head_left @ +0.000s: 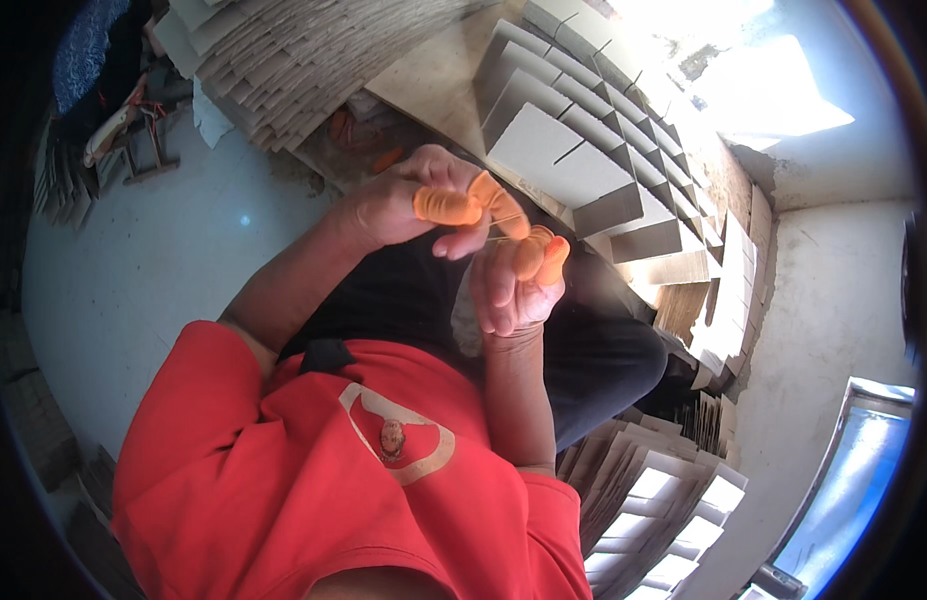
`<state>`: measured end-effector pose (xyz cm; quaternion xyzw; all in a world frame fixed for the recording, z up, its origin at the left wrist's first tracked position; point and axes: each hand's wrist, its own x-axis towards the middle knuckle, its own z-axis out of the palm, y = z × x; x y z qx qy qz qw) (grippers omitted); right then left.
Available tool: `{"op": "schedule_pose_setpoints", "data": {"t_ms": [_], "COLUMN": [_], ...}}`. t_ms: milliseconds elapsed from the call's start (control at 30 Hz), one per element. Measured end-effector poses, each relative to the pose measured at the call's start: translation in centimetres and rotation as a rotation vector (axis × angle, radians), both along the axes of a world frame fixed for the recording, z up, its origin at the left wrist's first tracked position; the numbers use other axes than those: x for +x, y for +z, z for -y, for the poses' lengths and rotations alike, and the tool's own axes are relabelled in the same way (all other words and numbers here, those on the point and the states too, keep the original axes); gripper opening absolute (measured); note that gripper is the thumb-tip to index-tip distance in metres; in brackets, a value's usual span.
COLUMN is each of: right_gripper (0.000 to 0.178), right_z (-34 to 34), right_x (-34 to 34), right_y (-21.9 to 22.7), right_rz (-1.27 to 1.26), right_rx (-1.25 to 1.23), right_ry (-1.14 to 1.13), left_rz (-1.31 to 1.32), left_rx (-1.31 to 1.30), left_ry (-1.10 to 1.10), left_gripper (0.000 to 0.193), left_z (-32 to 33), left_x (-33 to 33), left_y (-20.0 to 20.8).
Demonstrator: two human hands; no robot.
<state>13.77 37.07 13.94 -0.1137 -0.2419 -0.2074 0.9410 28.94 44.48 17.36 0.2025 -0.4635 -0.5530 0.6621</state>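
Observation:
My left hand (424,205) and my right hand (519,285) are raised close together above my lap. Orange finger cots (449,207) cover the thumb and a finger on each hand. A thin yellowish strand (504,219), perhaps a thread or a rubber band, runs across the small gap between them. My left hand's fingers are bent, with one covered finger reaching toward the right hand. The right hand's fingers are curled, its covered thumb and finger together. Just beyond the hands, a grid of slotted grey cardboard dividers (564,145) stands upright on a board (424,85).
Stacked cardboard strips (284,70) rise at the far left. More cardboard dividers (644,490) lie at the lower right, beside my knee (624,370). A pale wall (824,290) and a blue-paned frame (849,480) are on the right. Strong sunlight falls at the upper right.

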Motion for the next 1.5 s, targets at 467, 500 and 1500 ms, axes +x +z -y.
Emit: {"op": "schedule_pose_setpoints", "data": {"t_ms": [467,500,1500], "right_gripper": [0.054,0.055,0.037], "right_z": [0.6,0.6,1.8], "right_x": [-1.6,-1.7,-3.9], "right_y": [3.0,3.1,3.8], "right_rz": [-0.896,-0.897,-0.710], "right_rx": [-1.083,-1.078,-0.671], "right_ry": [-0.857,-0.832,-0.453], "left_rz": [0.124,0.151,-0.025], "left_rx": [0.114,0.099,0.405], "left_ry": [0.299,0.292,0.373], "left_gripper": [0.037,0.036,0.041], "left_z": [-0.5,-0.5,1.9], "left_x": [-2.9,-2.8,1.9], "left_y": [0.7,0.7,-4.2]}}
